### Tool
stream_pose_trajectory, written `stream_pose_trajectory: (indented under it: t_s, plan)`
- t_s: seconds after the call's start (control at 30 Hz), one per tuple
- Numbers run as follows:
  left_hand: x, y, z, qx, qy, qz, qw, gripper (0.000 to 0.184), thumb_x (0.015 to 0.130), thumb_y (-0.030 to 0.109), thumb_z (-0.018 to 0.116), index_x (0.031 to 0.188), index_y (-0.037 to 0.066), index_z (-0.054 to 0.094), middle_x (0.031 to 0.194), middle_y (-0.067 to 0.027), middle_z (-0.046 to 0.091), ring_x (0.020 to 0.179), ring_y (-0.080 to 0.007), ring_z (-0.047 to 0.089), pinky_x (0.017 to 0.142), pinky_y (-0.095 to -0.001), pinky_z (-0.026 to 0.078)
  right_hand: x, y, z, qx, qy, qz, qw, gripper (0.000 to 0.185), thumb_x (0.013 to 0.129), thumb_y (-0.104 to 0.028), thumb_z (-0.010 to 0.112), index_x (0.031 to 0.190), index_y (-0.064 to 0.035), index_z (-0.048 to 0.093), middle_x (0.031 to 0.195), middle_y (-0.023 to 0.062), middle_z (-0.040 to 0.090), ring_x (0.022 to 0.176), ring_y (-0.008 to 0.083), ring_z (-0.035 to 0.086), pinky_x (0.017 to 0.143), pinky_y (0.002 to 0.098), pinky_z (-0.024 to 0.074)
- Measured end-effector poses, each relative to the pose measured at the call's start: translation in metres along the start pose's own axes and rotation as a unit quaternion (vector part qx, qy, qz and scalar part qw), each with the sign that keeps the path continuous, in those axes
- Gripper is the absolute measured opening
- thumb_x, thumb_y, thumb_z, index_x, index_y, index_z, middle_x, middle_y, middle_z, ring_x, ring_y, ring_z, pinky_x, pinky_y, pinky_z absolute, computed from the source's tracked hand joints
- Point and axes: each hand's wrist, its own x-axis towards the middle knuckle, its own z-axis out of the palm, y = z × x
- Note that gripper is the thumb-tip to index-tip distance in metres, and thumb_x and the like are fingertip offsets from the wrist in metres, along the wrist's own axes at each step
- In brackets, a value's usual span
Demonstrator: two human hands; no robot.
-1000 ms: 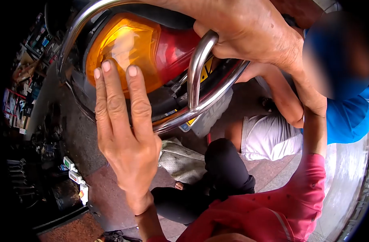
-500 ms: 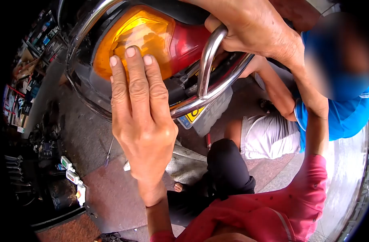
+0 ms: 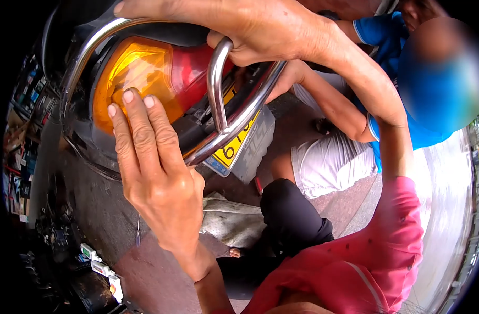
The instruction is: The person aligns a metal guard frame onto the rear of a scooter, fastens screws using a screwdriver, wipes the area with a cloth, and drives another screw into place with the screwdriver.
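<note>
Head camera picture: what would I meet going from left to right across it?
Colourful clutter → orange part of the light → yellow number plate → somebody's white shorts.

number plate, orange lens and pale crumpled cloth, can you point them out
Number plate [image 3: 226, 155]: head view, yellow face
Orange lens [image 3: 146, 67]: head view, uncovered part above the fingertips
Pale crumpled cloth [image 3: 233, 222]: head view, middle

the tail light [image 3: 140, 65] sits at ten o'clock within the rail [image 3: 248, 118], number plate [image 3: 229, 157] near mid-view; cloth [image 3: 234, 225] at six, person [image 3: 333, 163] at two, what look like bottles [image 3: 100, 268] at eight.
</note>
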Motion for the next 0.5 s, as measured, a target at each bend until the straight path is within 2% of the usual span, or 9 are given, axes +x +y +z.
stream_pose_trajectory:
  t_s: [0.07, 0.17, 0.27, 0.4, 0.5]
  plan:
    - [-0.001, 0.001, 0.0, 0.006, -0.008, 0.004, 1.0, 0.076, 0.061, -0.009, 0.055, 0.136, 0.0, 0.049, 0.142, -0.0169, 0.046, 0.131, -0.0387, 0.043, 0.105, -0.0444, 0.042, -0.003, 0.002, 0.004, 0.031, 0.014, -0.006, 0.999, 0.1, 0.059, 0.001, 0.066, 0.15, -0.0059, 0.023, 0.091, 0.0219, 0.061, 0.068, 0.0387, 0.062, 0.058, 0.0383, 0.0512]
    - [0.0, 0.003, 0.005, 0.0, 0.002, 0.007, 1.0, 0.06, 0.072, -0.014, 0.052, 0.131, -0.003, 0.052, 0.139, -0.0175, 0.05, 0.123, -0.0432, 0.05, 0.098, -0.0464, 0.05, -0.009, 0.008, 0.015, 0.068, 0.03, -0.013, 0.997, 0.098, 0.061, 0.001, 0.064, 0.15, -0.0056, 0.022, 0.097, 0.0246, 0.062, 0.072, 0.0399, 0.064, 0.061, 0.0374, 0.0524]
    - [0.0, 0.003, 0.006, 0.005, -0.001, 0.011, 1.0, 0.057, 0.075, -0.012, 0.052, 0.13, -0.002, 0.052, 0.139, -0.0179, 0.049, 0.123, -0.043, 0.05, 0.098, -0.047, 0.049, -0.01, 0.017, 0.019, 0.059, -0.008, -0.01, 0.998, 0.097, 0.063, -0.001, 0.063, 0.15, -0.0049, 0.02, 0.099, 0.0255, 0.062, 0.076, 0.0401, 0.065, 0.064, 0.0397, 0.0538]
    - [-0.001, 0.003, 0.006, -0.002, -0.013, 0.012, 1.0, 0.05, 0.082, -0.004, 0.051, 0.132, -0.003, 0.05, 0.14, -0.0179, 0.047, 0.125, -0.0424, 0.048, 0.099, -0.0467, 0.047, -0.008, 0.001, 0.01, 0.108, 0.046, -0.025, 0.993, 0.096, 0.064, -0.001, 0.063, 0.15, -0.0056, 0.02, 0.105, 0.0252, 0.063, 0.075, 0.0393, 0.066, 0.066, 0.0386, 0.0557]
    - [-0.004, 0.002, 0.007, -0.021, -0.007, 0.012, 1.0, 0.049, 0.083, -0.003, 0.052, 0.131, -0.005, 0.05, 0.141, -0.0188, 0.047, 0.126, -0.0436, 0.047, 0.1, -0.0471, 0.046, -0.01, 0.005, 0.017, 0.111, 0.009, 0.023, 0.993, 0.095, 0.065, 0.0, 0.062, 0.15, -0.0067, 0.022, 0.105, 0.0251, 0.063, 0.074, 0.0367, 0.067, 0.064, 0.0375, 0.0559]
